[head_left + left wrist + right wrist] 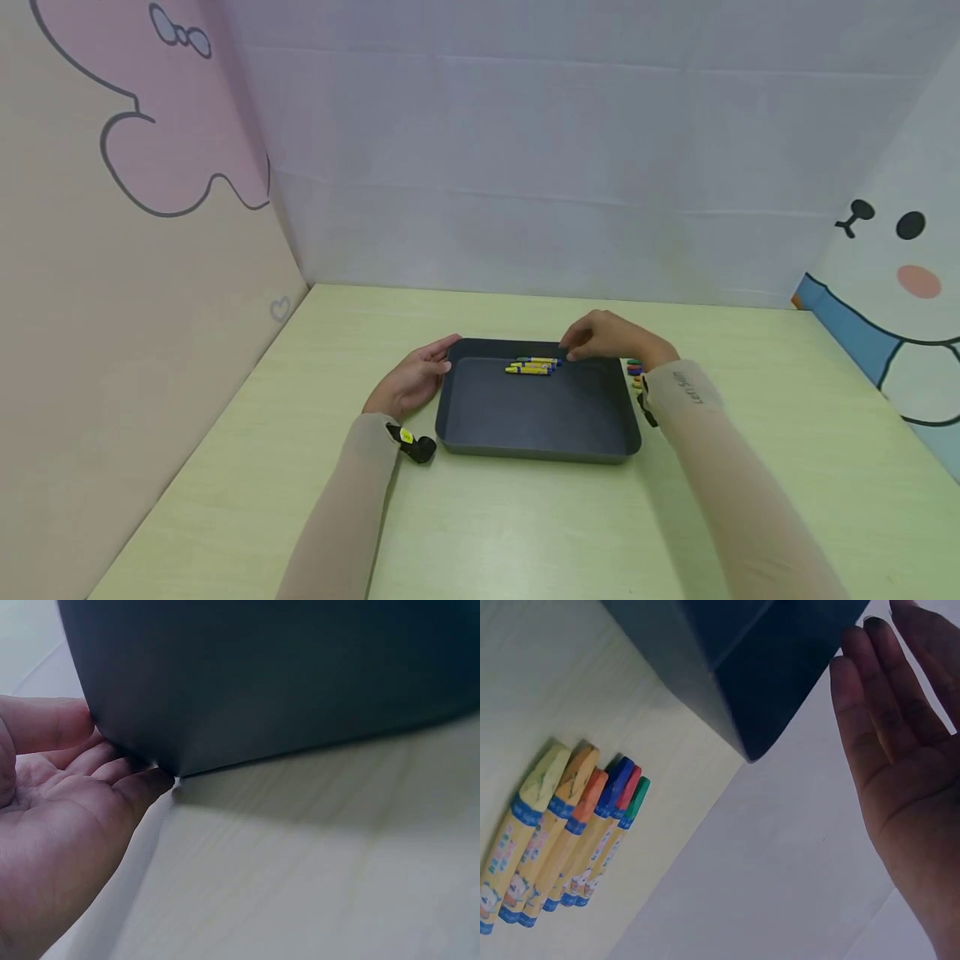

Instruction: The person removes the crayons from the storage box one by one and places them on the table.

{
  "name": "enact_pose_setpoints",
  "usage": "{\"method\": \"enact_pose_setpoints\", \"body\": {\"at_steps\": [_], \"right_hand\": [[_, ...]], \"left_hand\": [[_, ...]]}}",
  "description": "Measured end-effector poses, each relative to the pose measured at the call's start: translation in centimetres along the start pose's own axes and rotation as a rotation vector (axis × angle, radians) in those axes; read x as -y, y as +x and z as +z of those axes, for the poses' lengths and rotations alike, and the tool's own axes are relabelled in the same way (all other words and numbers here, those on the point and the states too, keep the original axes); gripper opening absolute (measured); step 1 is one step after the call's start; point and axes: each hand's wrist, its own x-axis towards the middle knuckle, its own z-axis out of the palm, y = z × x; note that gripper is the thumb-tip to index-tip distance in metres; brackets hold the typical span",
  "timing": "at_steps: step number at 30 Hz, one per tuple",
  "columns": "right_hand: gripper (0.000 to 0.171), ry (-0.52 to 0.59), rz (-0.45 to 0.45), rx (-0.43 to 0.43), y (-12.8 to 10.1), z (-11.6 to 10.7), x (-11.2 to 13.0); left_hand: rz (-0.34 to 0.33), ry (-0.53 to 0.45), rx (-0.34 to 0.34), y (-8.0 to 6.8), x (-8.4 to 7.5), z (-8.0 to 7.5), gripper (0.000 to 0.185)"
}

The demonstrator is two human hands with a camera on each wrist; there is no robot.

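Observation:
A dark grey tray (540, 450) sits in the middle of the pale green table. Several yellow-wrapped crayons (532, 365) lie inside it near the far wall. My left hand (415, 379) rests palm-up beside the tray's far left corner. In the left wrist view its fingers (112, 761) touch the tray's wall (285, 682). My right hand (609, 337) hovers over the tray's far right corner, close to those crayons, holding nothing. In the right wrist view the right hand (900, 750) has straight fingers next to the tray corner (780, 675).
A row of several crayons (570, 832) in mixed colours lies on the table just right of the tray (635, 373). Cartoon-printed panels stand at the left (135, 250) and right (900, 317), and a pale wall (525, 167) closes the back.

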Motion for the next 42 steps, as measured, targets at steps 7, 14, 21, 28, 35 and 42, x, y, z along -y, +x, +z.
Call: {"method": "enact_pose_setpoints", "body": {"at_steps": [7, 14, 21, 28, 35, 42], "right_hand": [[0.028, 0.038, -0.027, 0.020, 0.8, 0.8, 1.0], [0.024, 0.050, -0.058, 0.028, 1.6, 1.7, 1.3], [0.024, 0.037, -0.060, 0.055, 2.3, 2.5, 1.8], [0.024, -0.015, -0.049, 0.068, 2.9, 3.5, 2.0], [0.025, -0.051, -0.032, 0.067, 3.2, 4.0, 2.0], [0.026, -0.047, -0.035, 0.079, 2.9, 4.0, 2.1]], "left_hand": [[0.003, -0.012, 0.002, -0.1, 0.0, 0.0, 0.063], [-0.005, -0.019, -0.009, -0.1, 0.0, 0.1, 0.063], [-0.005, 0.008, -0.016, -0.2, -0.1, 0.1, 0.062], [-0.008, 0.001, -0.014, -0.2, 0.0, 0.0, 0.063], [-0.006, 0.003, -0.018, -0.1, 0.0, 0.0, 0.063], [-0.002, 0.014, -0.026, -0.1, 0.0, 0.1, 0.062]]}}
